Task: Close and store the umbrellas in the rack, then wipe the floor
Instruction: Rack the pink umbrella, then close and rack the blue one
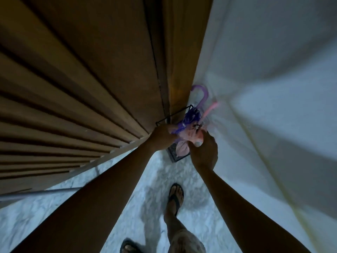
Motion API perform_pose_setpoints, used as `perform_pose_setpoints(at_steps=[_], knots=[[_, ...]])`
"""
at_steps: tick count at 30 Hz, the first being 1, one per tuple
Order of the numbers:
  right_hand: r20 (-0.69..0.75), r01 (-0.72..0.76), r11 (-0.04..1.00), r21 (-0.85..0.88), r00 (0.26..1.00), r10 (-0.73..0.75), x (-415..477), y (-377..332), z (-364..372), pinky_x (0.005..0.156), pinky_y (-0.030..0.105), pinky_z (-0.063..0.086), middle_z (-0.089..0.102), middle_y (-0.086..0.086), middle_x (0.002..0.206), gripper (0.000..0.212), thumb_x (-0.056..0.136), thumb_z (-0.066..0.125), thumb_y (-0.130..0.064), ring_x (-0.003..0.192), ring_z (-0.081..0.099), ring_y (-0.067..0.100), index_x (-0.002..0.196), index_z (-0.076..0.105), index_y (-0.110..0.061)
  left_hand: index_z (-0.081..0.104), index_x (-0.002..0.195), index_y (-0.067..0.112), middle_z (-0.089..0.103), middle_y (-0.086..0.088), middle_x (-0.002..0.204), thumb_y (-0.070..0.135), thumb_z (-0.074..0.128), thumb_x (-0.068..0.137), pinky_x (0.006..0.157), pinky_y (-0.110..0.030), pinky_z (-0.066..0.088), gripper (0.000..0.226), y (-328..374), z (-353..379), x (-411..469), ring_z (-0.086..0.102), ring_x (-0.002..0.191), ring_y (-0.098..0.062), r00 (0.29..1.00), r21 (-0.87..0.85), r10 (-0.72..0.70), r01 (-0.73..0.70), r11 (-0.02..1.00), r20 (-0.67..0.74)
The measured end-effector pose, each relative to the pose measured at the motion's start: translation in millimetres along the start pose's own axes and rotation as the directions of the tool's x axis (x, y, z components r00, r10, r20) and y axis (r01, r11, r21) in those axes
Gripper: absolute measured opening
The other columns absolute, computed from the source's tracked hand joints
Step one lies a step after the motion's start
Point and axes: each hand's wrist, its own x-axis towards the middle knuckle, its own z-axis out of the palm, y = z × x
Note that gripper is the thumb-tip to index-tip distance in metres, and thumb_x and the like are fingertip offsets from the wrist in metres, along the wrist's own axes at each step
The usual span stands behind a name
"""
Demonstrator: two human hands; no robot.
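most of the rack [173,114] behind the left hand [161,136], right hand [204,150] and pink umbrella [182,136]; its handle [210,108] a blur; near foot [128,246] off the bottom edge

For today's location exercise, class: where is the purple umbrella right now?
In the head view, just right of centre, the purple umbrella stands handle-up in the black wire rack at the corner of door and wall, beside the pink umbrella.

Your left forearm [102,189] and right forearm [237,198] are bare, uncovered down to the frame's bottom edge. Left hand [162,137] and right hand [204,152] bare too. You're in dark flip-flops: forward flip-flop [174,199] shows a thong strap, rear flip-flop [127,246] is cut off by the bottom edge. Lower leg [171,221] bare. Shorts [184,240] light, mottled grey-khaki. Too dim for finer detail.
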Motion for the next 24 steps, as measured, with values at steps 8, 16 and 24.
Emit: perform_pose_setpoints(at_steps=[8, 16, 24], knots=[[0.488, 0.147, 0.987, 0.063, 0.858, -0.159, -154, -97, 25, 0.096, 0.033, 0.050, 0.073, 0.007, 0.118, 0.035, 0.084, 0.076, -0.033, 0.115, 0.065, 0.028, 0.116, 0.073, -0.018, 0.069, 0.120, 0.006, 0.068, -0.014, 0.123, 0.008, 0.063, 0.096, 0.104, -0.036, 0.048, 0.025, -87, -84, -226, 0.062, 0.117, -0.027, 0.937, -0.156, -0.111, 0.061, 0.986, -0.331], [0.738, 0.456, 0.854, 0.251, 0.481, -0.474, -442, -202, 115, 0.082, 0.027, 0.053, 0.070, -0.003, 0.099, 0.029, 0.085, 0.078, -0.029, 0.093, 0.066, 0.016, 0.111, 0.072, -0.018, 0.068, 0.122, 0.006, 0.068, -0.012, 0.117, 0.016, 0.063, 0.091, 0.100, -0.035, 0.048, 0.033, -300, -115, -571, 0.063, 0.113, -0.027, 0.620, -0.404, -0.374, 0.099, 0.910, -0.690], [0.878, 0.582, 0.691, 0.428, -0.084, -0.472, -814, -180, 181, 0.076, 0.025, 0.050, 0.070, 0.002, 0.102, 0.024, 0.085, 0.079, -0.025, 0.096, 0.067, 0.019, 0.106, 0.073, -0.018, 0.072, 0.107, 0.022, 0.074, -0.005, 0.113, 0.021, 0.069, 0.092, 0.099, -0.040, 0.054, 0.015, -499, 1, -894, 0.067, 0.099, -0.019, 0.251, -0.650, -0.624, -0.027, 0.759, -0.740]])
